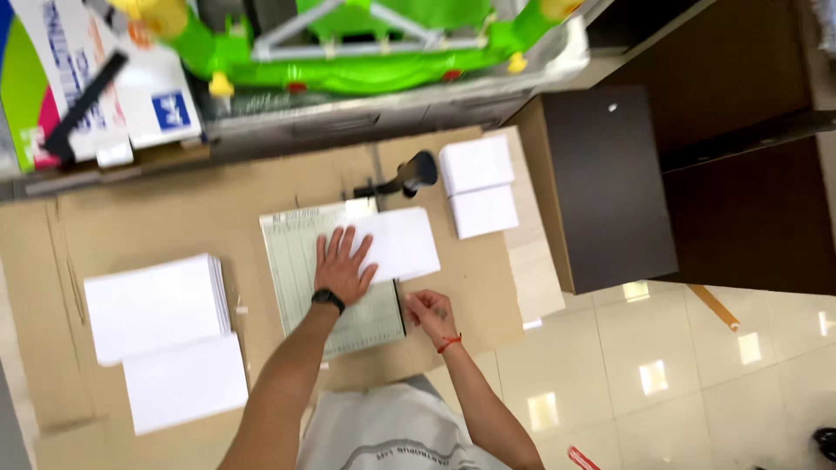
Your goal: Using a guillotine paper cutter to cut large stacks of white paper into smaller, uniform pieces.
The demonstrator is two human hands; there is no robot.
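The left hand (342, 264) lies flat, fingers spread, on a white paper sheet (396, 245) overhanging the right edge of the green gridded paper cutter board (300, 261). The right hand (429, 312), loosely curled and holding nothing visible, sits beside the board's lower right corner on the cardboard-covered tabletop (174, 218), nearer the overhang.

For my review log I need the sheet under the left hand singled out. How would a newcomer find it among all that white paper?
Start at the brown cardboard work surface and find the pale green gridded paper cutter at its middle. The white sheet lies across the cutter's right edge, pinned by the left hand. Unlike the paper stacks at the left and the upper right, it is the only paper on the cutter.
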